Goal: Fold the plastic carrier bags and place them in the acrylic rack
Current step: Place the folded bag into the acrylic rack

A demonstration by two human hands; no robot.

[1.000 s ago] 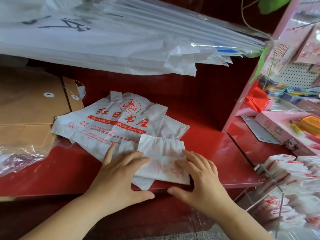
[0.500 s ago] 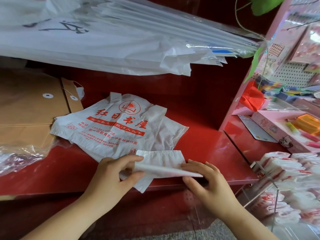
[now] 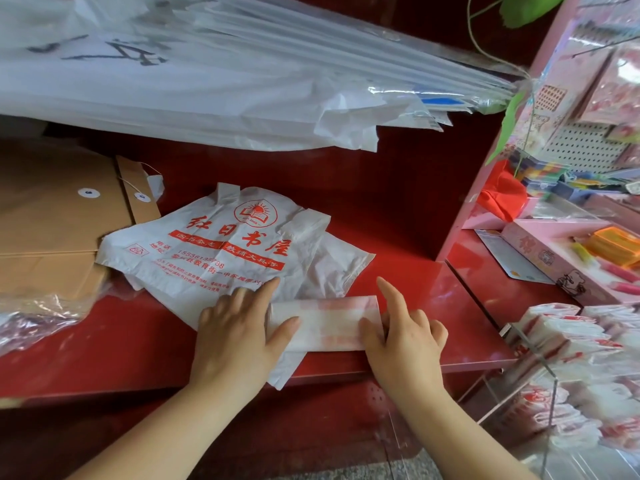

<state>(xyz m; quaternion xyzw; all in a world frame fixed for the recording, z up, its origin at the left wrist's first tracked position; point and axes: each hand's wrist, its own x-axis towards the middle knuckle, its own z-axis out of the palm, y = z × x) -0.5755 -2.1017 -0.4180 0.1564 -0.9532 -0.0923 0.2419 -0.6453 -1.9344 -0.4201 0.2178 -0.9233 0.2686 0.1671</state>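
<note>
A folded white carrier bag (image 3: 325,322) lies as a narrow strip near the front edge of the red shelf (image 3: 433,299). My left hand (image 3: 239,330) rests flat on its left end, thumb across the strip. My right hand (image 3: 405,337) presses its right end, index finger stretched forward and the other fingers bent. Beneath and behind the strip lies a stack of flat white bags with red print (image 3: 221,247). The clear acrylic rack (image 3: 550,386) at the lower right holds several folded bags.
Brown string-tie envelopes (image 3: 59,223) lie at the left, with crinkled clear plastic (image 3: 38,317) in front of them. A large bundle of white plastic bags (image 3: 207,71) overhangs the shelf. Pink boxes and stationery (image 3: 571,251) fill the counter at right.
The folded bag was lifted at its near edge and folded over again; it now lies as a narrower strip, with both hands pressing its ends.
</note>
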